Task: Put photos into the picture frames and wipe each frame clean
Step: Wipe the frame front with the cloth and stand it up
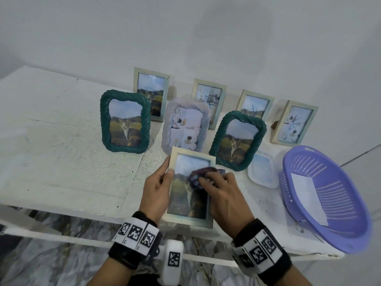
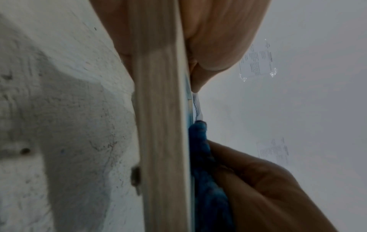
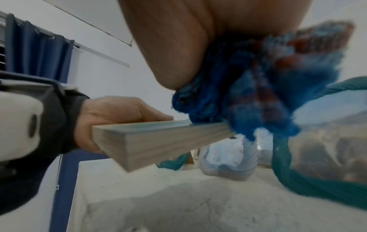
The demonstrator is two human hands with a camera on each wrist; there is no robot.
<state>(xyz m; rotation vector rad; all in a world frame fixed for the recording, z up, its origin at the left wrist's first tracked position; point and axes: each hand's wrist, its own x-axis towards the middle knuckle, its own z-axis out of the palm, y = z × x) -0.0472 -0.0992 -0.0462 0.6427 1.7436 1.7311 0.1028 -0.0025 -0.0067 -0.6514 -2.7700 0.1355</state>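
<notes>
wooden frame (image 1: pixel 212 159) with the cat photo (image 1: pixel 190 195) held up over the table's (image 1: pixel 61 162) near edge, left hand (image 1: pixel 156 190) gripping its left side, right hand (image 1: pixel 224 195) pressing a bunched blue cloth (image 1: pixel 195 176) on the glass, seven filled frames standing behind, purple basket (image 1: pixel 329 234) at right

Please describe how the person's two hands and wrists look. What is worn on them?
Both hands are bare, without gloves. The left hand and the right hand each have a black wristband carrying white square tags with black code markings. A white rounded camera unit with one such tag hangs under the left wrist.
</notes>
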